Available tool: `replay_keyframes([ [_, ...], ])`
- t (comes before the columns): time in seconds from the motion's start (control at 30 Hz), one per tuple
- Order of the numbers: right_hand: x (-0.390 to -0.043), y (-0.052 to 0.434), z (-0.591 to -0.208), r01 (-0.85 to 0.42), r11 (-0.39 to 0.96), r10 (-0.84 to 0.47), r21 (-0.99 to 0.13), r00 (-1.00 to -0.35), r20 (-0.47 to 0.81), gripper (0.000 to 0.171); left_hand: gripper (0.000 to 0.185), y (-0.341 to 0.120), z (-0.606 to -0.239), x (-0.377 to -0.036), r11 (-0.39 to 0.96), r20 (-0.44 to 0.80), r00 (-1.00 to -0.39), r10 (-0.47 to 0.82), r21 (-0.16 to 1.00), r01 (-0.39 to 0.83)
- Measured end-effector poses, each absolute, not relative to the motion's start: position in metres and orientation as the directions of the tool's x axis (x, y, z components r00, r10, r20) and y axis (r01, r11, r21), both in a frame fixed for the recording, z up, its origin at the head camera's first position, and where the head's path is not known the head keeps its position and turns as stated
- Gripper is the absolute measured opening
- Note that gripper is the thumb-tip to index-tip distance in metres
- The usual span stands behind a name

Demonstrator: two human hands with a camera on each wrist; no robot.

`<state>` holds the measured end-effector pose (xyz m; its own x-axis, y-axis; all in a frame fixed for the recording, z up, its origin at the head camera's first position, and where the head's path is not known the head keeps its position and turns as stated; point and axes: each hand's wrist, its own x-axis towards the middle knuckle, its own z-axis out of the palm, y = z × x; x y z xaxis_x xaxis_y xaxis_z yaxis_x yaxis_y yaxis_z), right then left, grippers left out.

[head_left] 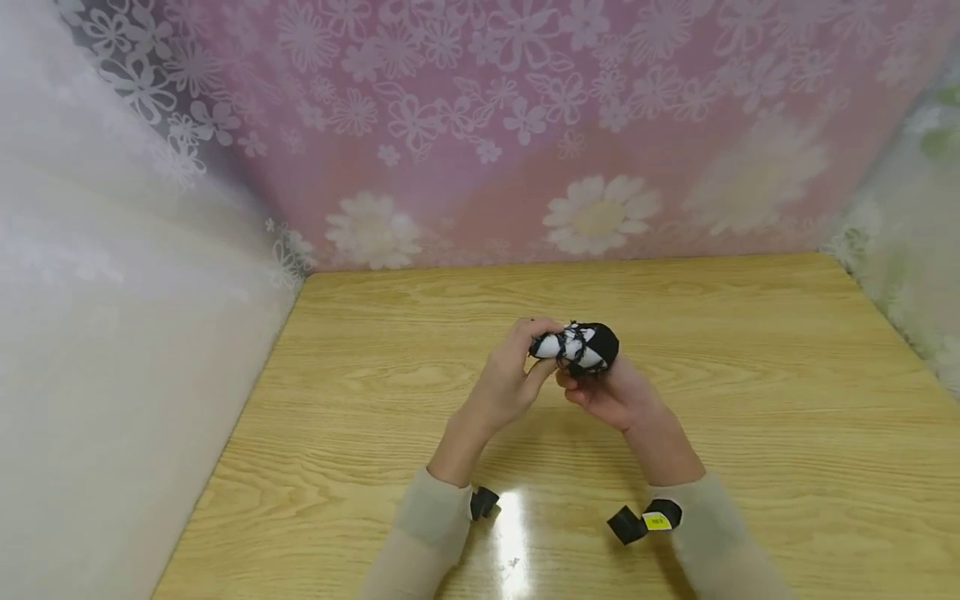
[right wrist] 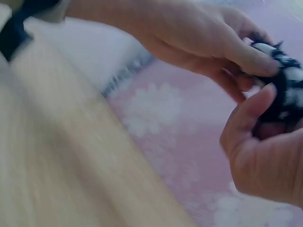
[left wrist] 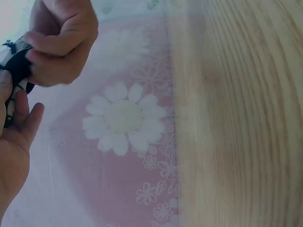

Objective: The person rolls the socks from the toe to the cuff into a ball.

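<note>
A bunched black-and-white sock (head_left: 592, 348), with loose dark threads across its patterned cloth, is held above the wooden table between both hands. My left hand (head_left: 510, 375) pinches its left end between thumb and fingers. My right hand (head_left: 611, 396) grips the rounded black end from below and the right, its fingertips curled near the left thumb. In the left wrist view the sock (left wrist: 18, 66) shows only in part at the left edge, between the two hands. The right wrist view has the sock (right wrist: 289, 80) at its right edge, with thumbs of both hands pressing the cloth.
The wood-grain table (head_left: 360, 400) extends beneath both arms. A pink floral backdrop (head_left: 465, 192) rises along its far edge, and a pale wall covering (head_left: 135, 333) borders the left side. Black wrist straps with small dark blocks (head_left: 626, 525) are worn over the sleeves.
</note>
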<state>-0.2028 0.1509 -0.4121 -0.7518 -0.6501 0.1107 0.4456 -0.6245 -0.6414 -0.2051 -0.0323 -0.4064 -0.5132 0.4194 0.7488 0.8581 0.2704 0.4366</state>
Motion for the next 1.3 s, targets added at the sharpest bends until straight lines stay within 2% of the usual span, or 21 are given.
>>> replay_keyframes([
  [0.1,-0.203,0.158,-0.404,0.286,-0.498,-0.467,-0.818,-0.884,-0.025,0.028,0.042,-0.037,-0.407,-0.206,0.285,0.705,-0.575,0.416,0.499,0.818],
  [0.2,-0.202,0.164,-0.394,0.126,-0.356,-0.299,-0.926,-0.954,-0.015,0.032,0.042,-0.040,-0.406,-0.206,0.299,0.678,-0.611,0.409,0.533,0.791],
  [0.3,-0.198,0.169,-0.386,-0.053,-0.203,-0.256,-0.978,-0.961,0.105,0.032,0.043,-0.043,-0.404,-0.206,0.325,0.661,-0.622,0.420,0.530,0.783],
  [0.4,-0.193,0.171,-0.383,-0.214,-0.011,-0.302,-0.977,-0.931,0.207,0.038,0.043,-0.044,-0.403,-0.206,0.341,0.640,-0.629,0.441,0.529,0.777],
  [0.53,-0.190,0.171,-0.382,-0.312,0.132,-0.318,-0.941,-0.912,0.258,0.046,0.043,-0.044,-0.403,-0.206,0.267,0.574,-0.672,0.468,0.633,0.726],
  [0.67,-0.190,0.173,-0.382,-0.309,0.084,-0.298,-0.947,-0.915,0.272,0.045,0.041,-0.044,-0.404,-0.206,0.152,0.483,-0.736,0.473,0.779,0.609],
  [0.77,-0.191,0.173,-0.382,-0.308,0.019,-0.289,-0.951,-0.912,0.290,0.046,0.045,-0.043,-0.404,-0.204,0.104,0.450,-0.776,0.442,0.834,0.542],
  [0.97,-0.191,0.170,-0.384,-0.388,0.010,-0.233,-0.922,-0.897,0.375,0.046,0.042,-0.043,-0.403,-0.204,0.119,0.491,-0.799,0.346,0.822,0.557],
  [1.17,-0.192,0.169,-0.384,-0.550,0.080,-0.297,-0.831,-0.809,0.507,0.052,0.042,-0.048,-0.399,-0.205,0.186,0.424,-0.804,0.417,0.826,0.532],
  [1.3,-0.192,0.169,-0.385,-0.504,0.032,-0.327,-0.863,-0.822,0.467,0.061,0.033,-0.047,-0.400,-0.206,0.213,0.456,-0.793,0.405,0.796,0.567],
])
